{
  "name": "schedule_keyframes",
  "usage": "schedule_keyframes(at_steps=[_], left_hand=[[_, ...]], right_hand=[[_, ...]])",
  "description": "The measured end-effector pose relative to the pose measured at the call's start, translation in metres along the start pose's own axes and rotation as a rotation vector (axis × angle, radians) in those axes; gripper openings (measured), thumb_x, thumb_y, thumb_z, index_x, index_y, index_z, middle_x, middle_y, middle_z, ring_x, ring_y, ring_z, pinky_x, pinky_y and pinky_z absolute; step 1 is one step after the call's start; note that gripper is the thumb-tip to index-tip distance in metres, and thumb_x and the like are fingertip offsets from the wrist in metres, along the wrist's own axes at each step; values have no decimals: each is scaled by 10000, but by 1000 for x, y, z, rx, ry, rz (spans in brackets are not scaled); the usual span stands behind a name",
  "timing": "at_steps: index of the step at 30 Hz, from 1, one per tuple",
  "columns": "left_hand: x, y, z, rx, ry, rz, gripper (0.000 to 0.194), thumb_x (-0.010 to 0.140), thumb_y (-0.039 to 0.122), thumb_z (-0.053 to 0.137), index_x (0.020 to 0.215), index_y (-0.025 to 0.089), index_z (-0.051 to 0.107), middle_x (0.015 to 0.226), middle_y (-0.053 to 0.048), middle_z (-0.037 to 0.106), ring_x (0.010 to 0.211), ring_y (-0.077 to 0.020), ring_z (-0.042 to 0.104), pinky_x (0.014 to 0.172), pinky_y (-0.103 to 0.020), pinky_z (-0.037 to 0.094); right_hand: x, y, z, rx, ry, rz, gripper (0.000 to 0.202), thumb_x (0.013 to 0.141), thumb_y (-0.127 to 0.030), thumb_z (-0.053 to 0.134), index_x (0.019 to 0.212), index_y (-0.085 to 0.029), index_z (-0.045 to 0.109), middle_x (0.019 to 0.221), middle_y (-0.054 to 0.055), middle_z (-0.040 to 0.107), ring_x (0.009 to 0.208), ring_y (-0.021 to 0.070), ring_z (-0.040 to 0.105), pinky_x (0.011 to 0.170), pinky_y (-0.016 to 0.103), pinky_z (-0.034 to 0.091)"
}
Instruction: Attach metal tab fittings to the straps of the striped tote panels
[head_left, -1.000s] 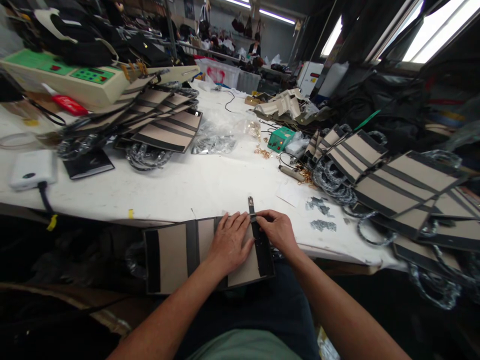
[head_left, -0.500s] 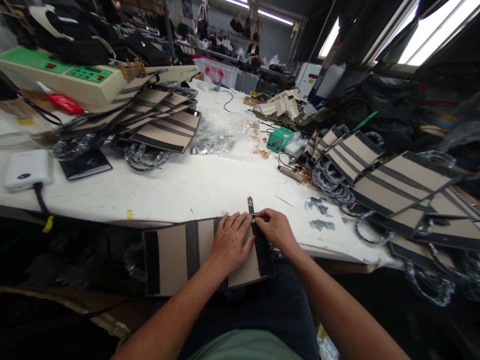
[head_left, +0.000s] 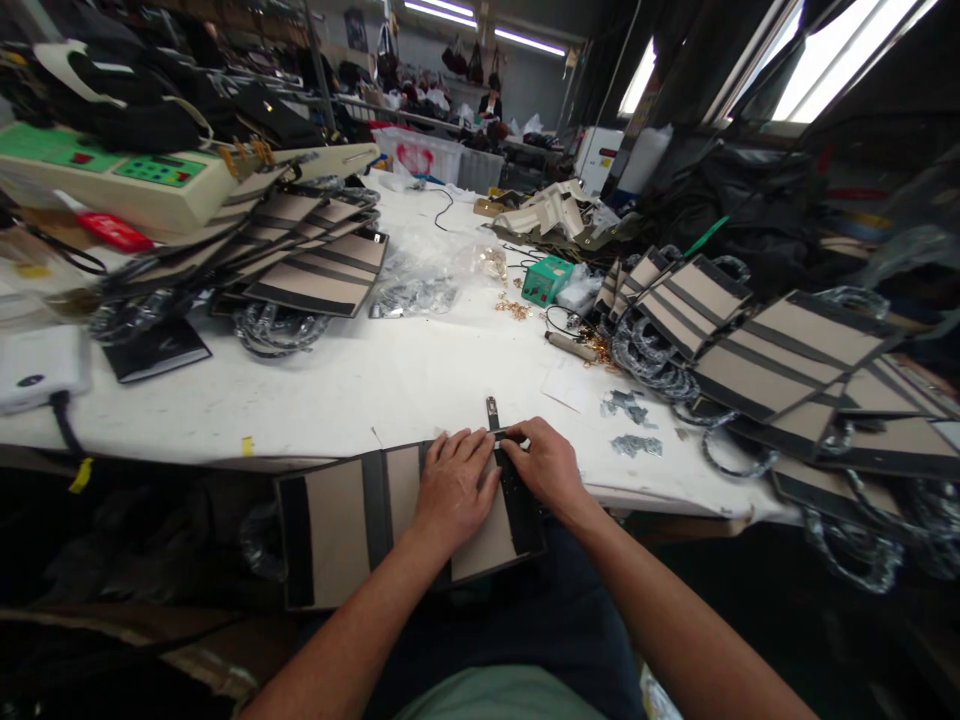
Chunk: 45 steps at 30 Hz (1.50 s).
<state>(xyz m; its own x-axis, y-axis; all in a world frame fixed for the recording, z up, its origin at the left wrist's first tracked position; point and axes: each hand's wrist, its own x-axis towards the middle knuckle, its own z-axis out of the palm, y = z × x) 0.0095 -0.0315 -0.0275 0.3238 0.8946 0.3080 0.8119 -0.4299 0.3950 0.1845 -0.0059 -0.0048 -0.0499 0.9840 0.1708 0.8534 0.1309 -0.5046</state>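
A beige panel with black bands and edges (head_left: 337, 520), a bag part by its look, lies across my lap and against the table's front edge. My left hand (head_left: 455, 485) rests flat on it, fingers stretched out together. My right hand (head_left: 541, 460) pinches at the panel's far edge, over the black end band (head_left: 519, 505). A small silvery piece (head_left: 498, 444) shows at its fingertips, too small to make out fully. Just beyond, a short black strap with a metal fitting (head_left: 491, 408) sticks out onto the white table (head_left: 315, 400).
Flat silvery metal pieces (head_left: 634, 445) lie right of my hands. Behind them are a corded pen-like tool (head_left: 571, 346) and a green box (head_left: 546, 280). Similar panels with wrapped handles are stacked at right (head_left: 795, 345) and left (head_left: 315, 265). A person (head_left: 491, 103) sits far back.
My view has turned slightly, so the scene sits a little further left. Both hands keep nearly the same place on the panel, the right fingertips still pinching at its far edge.
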Motion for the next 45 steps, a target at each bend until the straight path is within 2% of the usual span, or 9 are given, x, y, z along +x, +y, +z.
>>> schedule_keyframes(at_steps=[5,10,15,24,28,32,36,40,45], left_hand=[[2,0,-1,-2,7,8,438,984,342,517,1402,232,582,1471,-66,589,1361,-293,504,1197,-543,299],[13,-3,0,-56,51,-20,329,985,292,528,1282,274,667,1314,-42,692,1226,-252,595,1152,-521,350],[24,-8,2,-97,101,-37,217,951,302,592,1100,296,750,1192,-36,732,1116,-253,636,982,-458,470],[37,-14,4,-51,82,-25,216,947,371,574,983,317,779,1141,-21,749,1072,-283,655,879,-460,479],[38,-15,5,-5,73,11,237,952,373,549,1000,323,776,1154,-22,748,1068,-281,655,863,-446,473],[40,-17,5,13,51,27,259,957,382,524,992,341,777,1156,-8,748,1065,-286,647,834,-450,464],[47,-23,5,-36,17,12,267,947,424,526,964,361,784,1134,13,755,1070,-292,643,835,-453,469],[57,-30,5,-120,-69,-14,234,922,429,564,926,368,789,1108,36,762,1053,-275,644,899,-444,472],[60,-29,1,-152,-115,-38,216,913,393,580,912,356,793,1091,34,769,1032,-256,644,938,-432,471]], right_hand=[[-10,9,4,13,23,-98,170,987,-301,579,963,-276,746,1001,28,701,894,186,675,780,273,479],[-6,14,3,148,-20,-83,135,947,-259,634,962,-274,768,969,21,694,896,183,673,857,281,506],[-2,14,0,167,-42,-60,147,945,-257,632,952,-276,777,972,26,696,912,186,673,872,282,512],[-1,12,0,86,-31,-19,131,945,-306,642,966,-312,771,996,0,691,906,166,675,791,246,494],[-2,15,-7,209,-56,-87,176,920,-261,668,1060,-310,764,1014,-1,698,929,156,678,835,238,507],[-11,54,-40,324,95,-69,200,906,-288,677,1086,-252,756,977,22,709,836,150,674,789,252,528],[-25,135,-93,54,237,223,231,902,-331,618,1032,-203,760,1005,56,721,773,164,659,796,301,535],[-34,198,-124,-140,156,377,305,873,-342,602,1087,-203,769,1020,64,719,827,191,663,872,338,517],[-30,215,-124,-187,67,386,284,852,-349,610,1029,-234,800,953,58,725,873,209,662,884,330,485]])
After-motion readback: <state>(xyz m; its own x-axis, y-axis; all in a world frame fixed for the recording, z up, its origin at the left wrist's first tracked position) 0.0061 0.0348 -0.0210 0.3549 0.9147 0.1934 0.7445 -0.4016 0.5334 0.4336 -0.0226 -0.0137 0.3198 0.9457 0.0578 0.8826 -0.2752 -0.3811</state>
